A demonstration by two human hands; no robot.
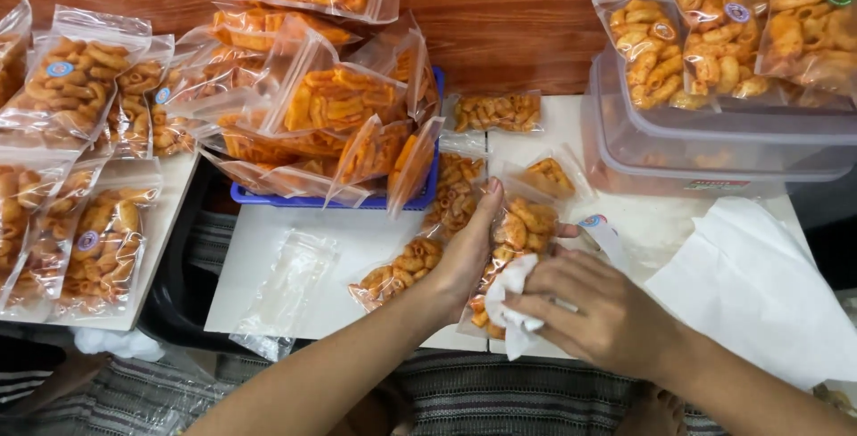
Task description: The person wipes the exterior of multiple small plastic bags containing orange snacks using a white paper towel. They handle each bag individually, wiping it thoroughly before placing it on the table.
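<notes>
My left hand (469,253) grips a clear plastic bag of orange curled snacks (518,231), holding it upright on the white board (268,266). A crumpled white tissue (511,298) is pinched in my right hand (598,311) and pressed against the lower front of that bag. Another filled snack bag (397,271) lies flat just left of my left wrist. Further filled bags (455,191) lie behind the held one.
A blue basket (420,199) heaped with filled bags stands behind. An empty clear bag (286,293) lies left. Sealed stickered bags (71,88) cover the left side. Stacked clear containers (714,141) carry more bags at right. A white sheet (759,284) lies right.
</notes>
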